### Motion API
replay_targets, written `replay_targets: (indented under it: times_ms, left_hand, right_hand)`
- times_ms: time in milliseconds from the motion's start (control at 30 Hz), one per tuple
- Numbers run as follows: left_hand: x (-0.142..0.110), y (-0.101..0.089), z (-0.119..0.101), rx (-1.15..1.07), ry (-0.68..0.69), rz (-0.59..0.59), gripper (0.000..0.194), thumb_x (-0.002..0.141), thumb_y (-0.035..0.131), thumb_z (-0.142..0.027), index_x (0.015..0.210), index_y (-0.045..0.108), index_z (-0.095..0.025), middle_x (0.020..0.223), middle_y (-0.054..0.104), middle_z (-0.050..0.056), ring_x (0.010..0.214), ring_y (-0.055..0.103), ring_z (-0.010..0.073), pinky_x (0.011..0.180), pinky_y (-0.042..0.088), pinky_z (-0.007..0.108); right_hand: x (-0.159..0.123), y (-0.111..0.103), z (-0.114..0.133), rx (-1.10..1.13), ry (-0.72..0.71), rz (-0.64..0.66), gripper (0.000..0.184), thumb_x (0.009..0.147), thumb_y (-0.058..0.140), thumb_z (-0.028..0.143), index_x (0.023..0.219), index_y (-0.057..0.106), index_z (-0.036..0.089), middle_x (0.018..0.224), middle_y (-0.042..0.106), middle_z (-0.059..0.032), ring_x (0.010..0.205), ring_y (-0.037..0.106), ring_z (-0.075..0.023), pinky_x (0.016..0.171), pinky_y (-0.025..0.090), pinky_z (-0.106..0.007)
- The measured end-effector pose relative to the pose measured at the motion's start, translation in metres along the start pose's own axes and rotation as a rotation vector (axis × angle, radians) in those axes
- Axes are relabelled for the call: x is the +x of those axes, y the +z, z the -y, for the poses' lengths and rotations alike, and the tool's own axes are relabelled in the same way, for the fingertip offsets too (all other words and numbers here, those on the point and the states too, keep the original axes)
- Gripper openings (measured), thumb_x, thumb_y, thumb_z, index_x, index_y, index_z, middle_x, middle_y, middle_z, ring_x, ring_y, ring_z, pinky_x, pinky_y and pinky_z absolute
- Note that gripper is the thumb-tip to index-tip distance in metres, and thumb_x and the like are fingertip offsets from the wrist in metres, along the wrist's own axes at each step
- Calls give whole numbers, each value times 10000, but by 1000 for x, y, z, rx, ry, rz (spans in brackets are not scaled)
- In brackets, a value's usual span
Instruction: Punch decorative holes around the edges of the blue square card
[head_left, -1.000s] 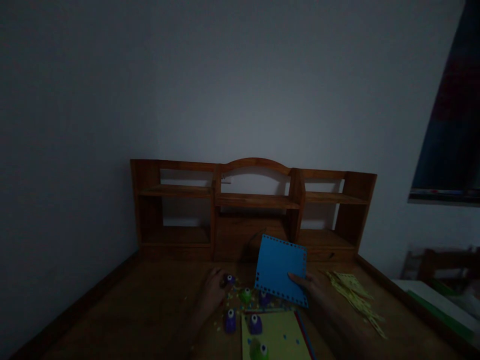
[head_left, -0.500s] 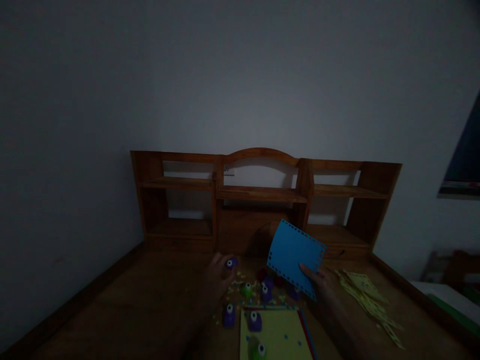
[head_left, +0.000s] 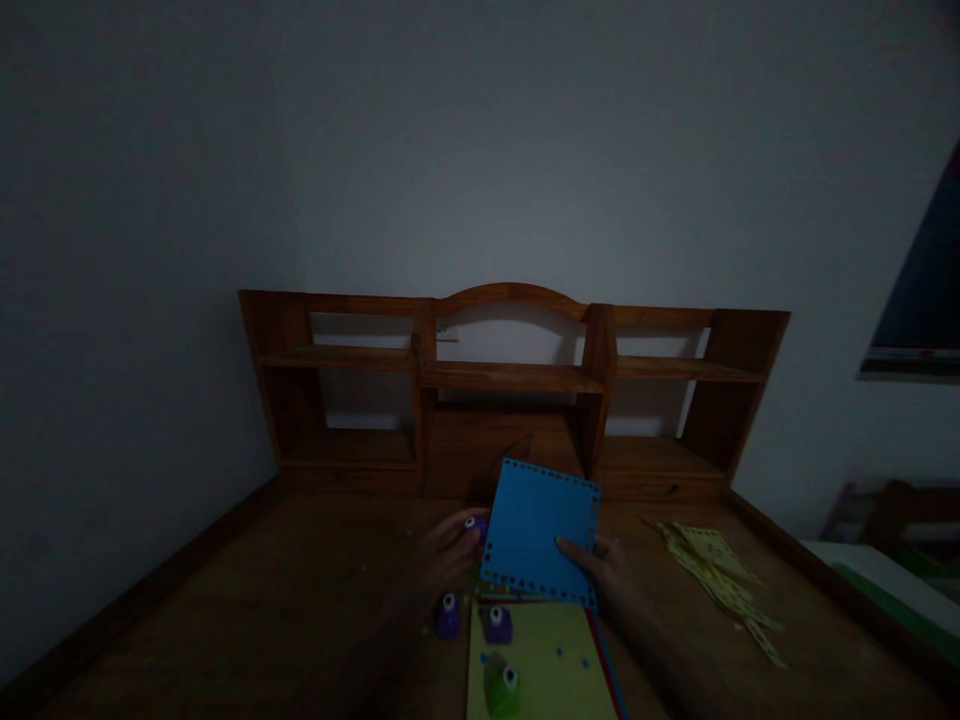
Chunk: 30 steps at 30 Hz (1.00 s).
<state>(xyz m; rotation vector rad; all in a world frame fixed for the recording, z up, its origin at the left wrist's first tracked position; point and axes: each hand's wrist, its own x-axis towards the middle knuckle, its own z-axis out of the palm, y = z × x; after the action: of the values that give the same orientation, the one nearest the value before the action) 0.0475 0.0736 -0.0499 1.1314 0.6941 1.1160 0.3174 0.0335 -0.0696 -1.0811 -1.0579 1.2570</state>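
My right hand grips a blue paper sheet by its lower right side, thumb on top. Rows of small punched holes run along the sheet's edges. In my left hand is a purple craft hole punch with a white round button, held at the sheet's left edge. Whether the paper sits in its slot I cannot tell. Below lie a yellow paper stack, a purple punch and a green punch on it. Another purple punch stands left of the stack.
Punched yellow paper strips lie on the desk at the right. A wooden shelf unit stands along the back against the wall. Small paper bits lie near the stack's top edge. The blue sheet hides the desk behind it.
The blue sheet has moved left and turned more upright, up to the punch in my left hand. It now covers the punches behind it. The whole view has shifted slightly.
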Motion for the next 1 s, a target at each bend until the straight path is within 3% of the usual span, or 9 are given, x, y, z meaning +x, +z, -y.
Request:
replay_targets:
  times_ms: [300,567,767,1000]
  left_hand:
    - [-13,7,-10,-7,10,52,545,803,718,-539,1199,662,-169,1220,680,158,1106,659,309,974,521,436]
    - [-11,0,-8,-62,93,63,525,840,698,-486,1255,630,-171,1243,672,137,1152,637,304,1031,496,451]
    - [-2,-6,-2,-153,72,47,610,740,809,-413,1271,602,-196,1206,687,118,1190,623,298,1100,438,449]
    - [0,-6,3,-181,76,10,430,701,840,-413,1013,656,-181,1147,711,115,1220,602,316,1104,436,453]
  right_hand:
    - [-3,1,7,-27,-16,-50,453,628,857,544,797,734,143,836,757,-114,717,721,-295,704,592,-407]
    - [-4,0,7,21,-2,-68,458,663,839,533,877,731,143,875,761,-119,735,723,-306,712,592,-427]
    - [-3,-1,6,16,-7,-86,380,673,829,525,819,725,190,840,765,-87,716,720,-312,706,590,-442]
    - [-3,-2,1,68,1,-42,335,709,814,504,863,737,217,913,771,-83,790,730,-334,775,590,-470]
